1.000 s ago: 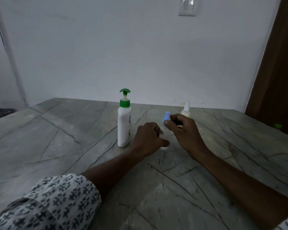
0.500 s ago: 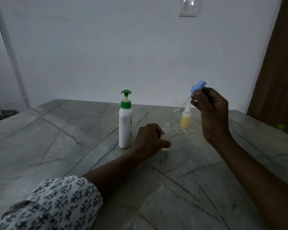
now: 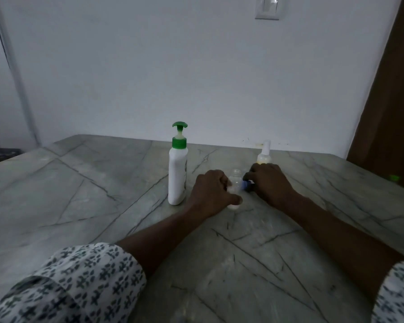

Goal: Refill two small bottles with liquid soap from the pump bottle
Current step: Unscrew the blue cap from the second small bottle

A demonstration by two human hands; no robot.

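Grips clear small bottle point(image 3: 236, 180) in L hand point(image 3: 211, 191), neck open, pinches blue cap point(image 3: 246, 184) in R hand point(image 3: 269, 183) just beside it; looks like 1 of 2 uncapped, no pumping yet; counts 2 small bottles (2nd small bottle point(image 3: 264, 156) capped, just behind R hand), 1 pump bottle point(image 3: 177, 173) left of L hand.

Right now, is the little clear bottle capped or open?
Open. The clear bottle has a bare threaded neck; the right hand holds a blue cap beside it.
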